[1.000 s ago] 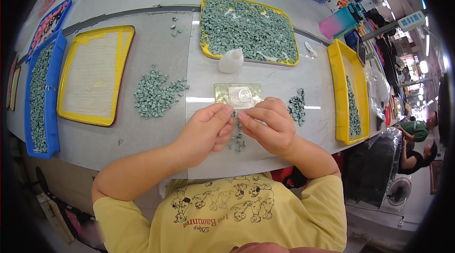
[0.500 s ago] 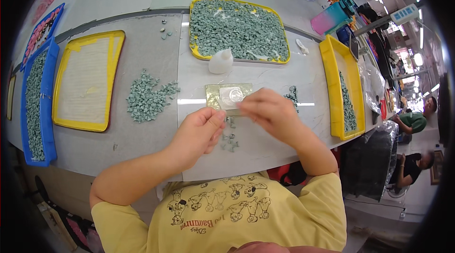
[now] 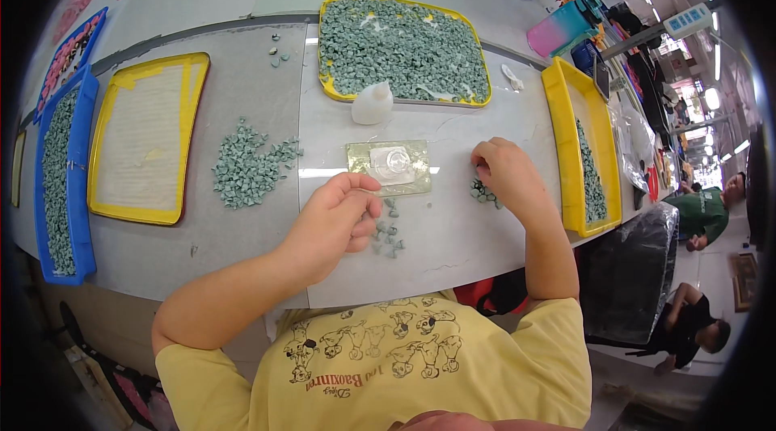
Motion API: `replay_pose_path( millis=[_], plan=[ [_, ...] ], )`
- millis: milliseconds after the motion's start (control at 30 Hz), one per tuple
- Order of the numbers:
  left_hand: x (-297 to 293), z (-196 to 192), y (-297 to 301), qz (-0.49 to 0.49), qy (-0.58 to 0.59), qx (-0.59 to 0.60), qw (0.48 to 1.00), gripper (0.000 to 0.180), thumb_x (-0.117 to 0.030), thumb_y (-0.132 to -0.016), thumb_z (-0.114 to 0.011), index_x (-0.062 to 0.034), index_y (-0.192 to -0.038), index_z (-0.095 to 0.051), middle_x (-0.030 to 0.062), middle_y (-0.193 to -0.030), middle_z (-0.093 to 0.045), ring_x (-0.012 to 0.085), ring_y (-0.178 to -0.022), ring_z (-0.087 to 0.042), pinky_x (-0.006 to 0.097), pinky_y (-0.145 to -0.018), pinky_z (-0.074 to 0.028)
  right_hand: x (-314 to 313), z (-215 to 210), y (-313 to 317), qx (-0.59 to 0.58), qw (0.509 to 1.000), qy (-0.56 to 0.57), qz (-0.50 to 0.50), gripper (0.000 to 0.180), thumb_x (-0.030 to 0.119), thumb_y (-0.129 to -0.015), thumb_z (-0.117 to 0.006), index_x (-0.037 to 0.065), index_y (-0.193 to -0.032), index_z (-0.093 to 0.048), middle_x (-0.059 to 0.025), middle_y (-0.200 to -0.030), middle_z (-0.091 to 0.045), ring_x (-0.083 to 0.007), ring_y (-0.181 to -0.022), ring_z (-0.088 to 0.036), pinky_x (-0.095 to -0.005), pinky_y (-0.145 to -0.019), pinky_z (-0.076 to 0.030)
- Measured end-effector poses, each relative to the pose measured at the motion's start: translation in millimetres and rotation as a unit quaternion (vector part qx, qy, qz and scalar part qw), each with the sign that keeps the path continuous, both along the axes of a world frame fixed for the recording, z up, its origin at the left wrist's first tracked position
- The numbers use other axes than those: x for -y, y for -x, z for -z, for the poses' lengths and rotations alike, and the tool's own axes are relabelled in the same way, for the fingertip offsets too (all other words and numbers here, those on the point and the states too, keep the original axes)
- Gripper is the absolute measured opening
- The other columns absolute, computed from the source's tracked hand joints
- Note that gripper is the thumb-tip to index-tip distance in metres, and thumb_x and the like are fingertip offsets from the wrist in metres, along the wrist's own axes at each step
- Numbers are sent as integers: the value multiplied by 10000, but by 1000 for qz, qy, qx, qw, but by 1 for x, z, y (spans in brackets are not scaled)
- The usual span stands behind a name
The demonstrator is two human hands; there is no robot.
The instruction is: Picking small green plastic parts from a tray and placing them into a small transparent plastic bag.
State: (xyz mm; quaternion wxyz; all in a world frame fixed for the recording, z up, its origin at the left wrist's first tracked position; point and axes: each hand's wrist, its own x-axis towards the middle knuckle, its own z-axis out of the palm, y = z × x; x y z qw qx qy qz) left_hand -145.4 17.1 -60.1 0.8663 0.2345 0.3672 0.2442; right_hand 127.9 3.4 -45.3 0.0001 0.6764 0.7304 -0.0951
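Observation:
My left hand (image 3: 335,219) rests on the white table sheet with its fingers curled in and the thumb out; whatever lies in the palm is hidden. Just right of it lie a few small grey-green pieces (image 3: 386,237). My right hand (image 3: 508,176) is further right, fingertips bent down onto another small heap of green pieces (image 3: 485,193). I cannot see whether it grips one. Between and beyond the hands lies a clear square plastic plate (image 3: 390,166), touched by neither hand.
A white squeeze bottle (image 3: 372,104) stands before a yellow tray (image 3: 327,90) full of green pieces. A loose green heap (image 3: 246,172) lies left, then a yellow tray with white mesh (image 3: 187,140) and a blue tray (image 3: 79,189). Another yellow tray (image 3: 566,148) sits right. People sit far right.
My hands were together below the clear plate. They have parted: the right hand moved right onto the small heap, the left drew back slightly toward me.

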Motion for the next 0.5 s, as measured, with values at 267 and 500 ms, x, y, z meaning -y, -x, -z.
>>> replay_pose_path(
  millis=[267,500],
  plan=[
    [-1,2,-27,67,-25,16,997,178,-156,-945,-447,-4,-999,-523,15,-789,-490,48,-543,-321,182,-436,-252,9,-11,20,-211,972,-56,-84,183,-12,-720,-611,23,-893,-566,-107,-883,-555,-262,-818,-573,-334,-729,-472],
    [2,1,-51,71,-35,-6,997,255,-190,-939,-475,3,-1082,-562,-9,-772,-476,41,-543,-326,182,-449,-251,12,-25,28,-228,944,-56,-232,264,-4,-723,-634,21,-972,-549,-96,-933,-576,-272,-841,-571,-352,-734,-462]
  ],
)
